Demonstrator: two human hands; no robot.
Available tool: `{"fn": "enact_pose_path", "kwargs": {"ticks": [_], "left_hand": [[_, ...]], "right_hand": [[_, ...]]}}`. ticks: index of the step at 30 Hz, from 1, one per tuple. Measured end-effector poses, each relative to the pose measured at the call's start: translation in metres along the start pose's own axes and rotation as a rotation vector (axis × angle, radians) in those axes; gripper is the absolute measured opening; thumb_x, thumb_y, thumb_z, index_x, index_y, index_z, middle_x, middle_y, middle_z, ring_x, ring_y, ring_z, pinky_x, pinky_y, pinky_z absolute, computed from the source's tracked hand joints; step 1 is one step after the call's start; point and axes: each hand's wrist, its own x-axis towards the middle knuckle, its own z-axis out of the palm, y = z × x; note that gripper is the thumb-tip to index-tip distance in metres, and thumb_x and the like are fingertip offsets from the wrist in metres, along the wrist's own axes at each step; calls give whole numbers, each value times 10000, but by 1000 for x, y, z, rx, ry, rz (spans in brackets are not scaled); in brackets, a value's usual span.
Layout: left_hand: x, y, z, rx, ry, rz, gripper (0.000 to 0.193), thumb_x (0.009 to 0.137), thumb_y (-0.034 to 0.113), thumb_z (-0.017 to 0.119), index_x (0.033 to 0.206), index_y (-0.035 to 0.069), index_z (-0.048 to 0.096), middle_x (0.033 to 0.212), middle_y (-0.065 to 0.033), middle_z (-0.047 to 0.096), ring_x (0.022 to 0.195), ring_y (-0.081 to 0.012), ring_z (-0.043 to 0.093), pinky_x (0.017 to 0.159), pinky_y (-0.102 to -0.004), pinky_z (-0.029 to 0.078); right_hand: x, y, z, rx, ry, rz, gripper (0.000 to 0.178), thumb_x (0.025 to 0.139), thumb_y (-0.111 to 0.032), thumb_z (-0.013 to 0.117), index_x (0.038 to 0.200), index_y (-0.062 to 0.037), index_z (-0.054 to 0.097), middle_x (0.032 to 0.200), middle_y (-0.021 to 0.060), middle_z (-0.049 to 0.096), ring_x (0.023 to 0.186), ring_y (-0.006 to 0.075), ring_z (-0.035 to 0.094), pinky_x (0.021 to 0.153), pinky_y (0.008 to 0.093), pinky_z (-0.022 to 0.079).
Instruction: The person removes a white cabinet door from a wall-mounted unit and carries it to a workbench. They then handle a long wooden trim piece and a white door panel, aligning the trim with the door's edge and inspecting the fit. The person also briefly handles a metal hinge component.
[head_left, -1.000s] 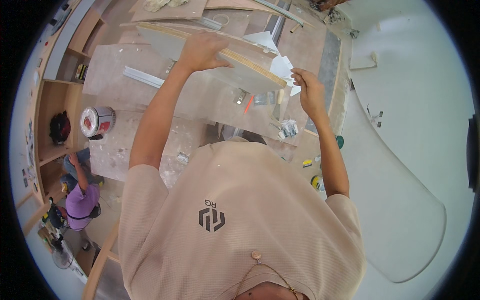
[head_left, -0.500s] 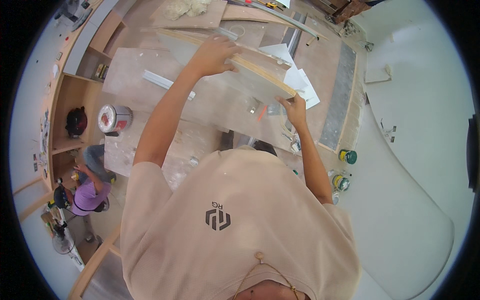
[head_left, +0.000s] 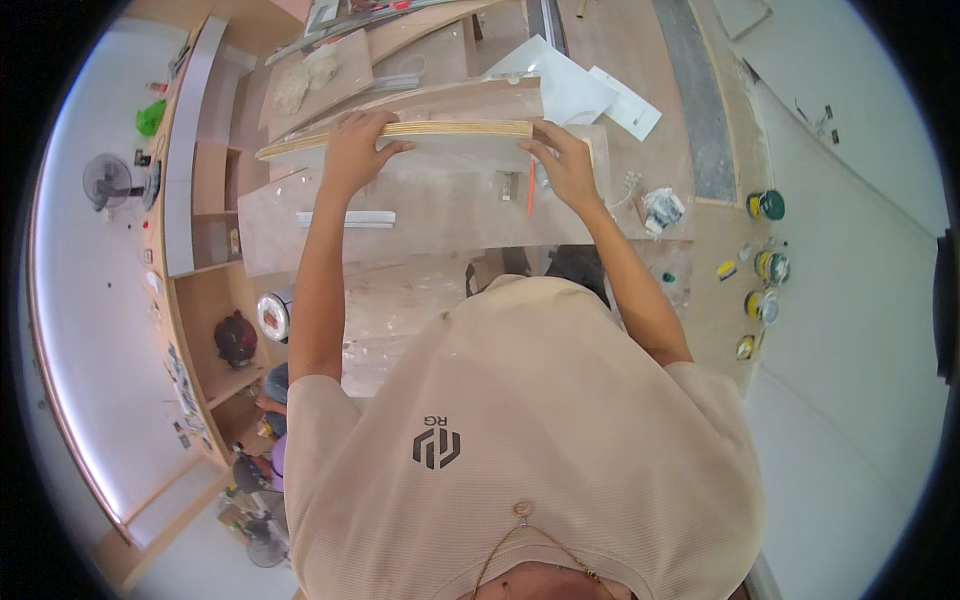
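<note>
A long plywood board point(head_left: 455, 150) with a pale face and layered edge stands on its edge across the dusty work table point(head_left: 440, 225). My left hand point(head_left: 357, 152) grips its upper edge left of the middle, thumb on the near face and fingers over the far side. At the board's right end, my right hand point(head_left: 563, 168) pinches the corner, the fingertips partly hidden. Below the board lie a white grooved strip point(head_left: 347, 219), an orange stick point(head_left: 531, 187) and a small metal piece point(head_left: 508, 186). Beyond it are white paper sheets point(head_left: 556, 82).
A crumpled bag point(head_left: 662, 210) lies on the table right of my right arm. Several tubs, including a green one point(head_left: 766, 205), stand along the right wall. To the left are a white bucket point(head_left: 273, 315), wooden shelving point(head_left: 212, 290) and a partly hidden person point(head_left: 268, 440).
The board has swung from a slant to nearly level across my view, both hands still on it. My view has turned, shifting the shelving and tubs.
</note>
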Motion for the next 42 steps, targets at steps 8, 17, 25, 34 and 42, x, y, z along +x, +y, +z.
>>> {"fn": "enact_pose_path", "kwargs": {"ticks": [8,17,25,34,42], "left_hand": [[7,13,-3,-63,-6,28,406,773,392,798,1017,96,663,951,-78,708,947,-309,633,839,-434,447],[-17,-8,-8,-69,27,-36,385,738,318,834,970,51,681,846,-128,662,857,-313,616,847,-407,416],[-32,-8,-102,-650,373,-356,392,824,207,799,1124,-8,667,1004,-102,681,926,-224,607,859,-350,459],[-88,-15,-62,-1238,847,-413,483,914,122,708,1320,-67,527,1244,-125,615,1135,-217,567,1020,-359,420],[-120,-9,-3,-1448,898,-506,463,951,207,706,1306,-30,528,1249,-97,619,1152,-204,574,1033,-363,438]], "right_hand": [[0,-13,-3,62,54,16,328,878,-153,739,1193,-68,707,1126,158,718,1018,234,697,929,359,525],[-7,-15,-9,125,-41,-107,486,911,-61,682,1379,-56,554,1364,126,608,1206,215,612,1035,354,480],[-43,100,-85,714,526,430,658,964,-137,602,1552,-127,308,1505,147,465,1357,256,477,1095,383,432],[35,-101,4,349,2,18,793,750,-208,875,1408,0,486,1298,187,616,1215,251,584,1049,375,442],[27,-139,28,395,143,-60,396,788,-144,846,1078,30,641,949,75,690,930,136,631,855,307,495]]}}
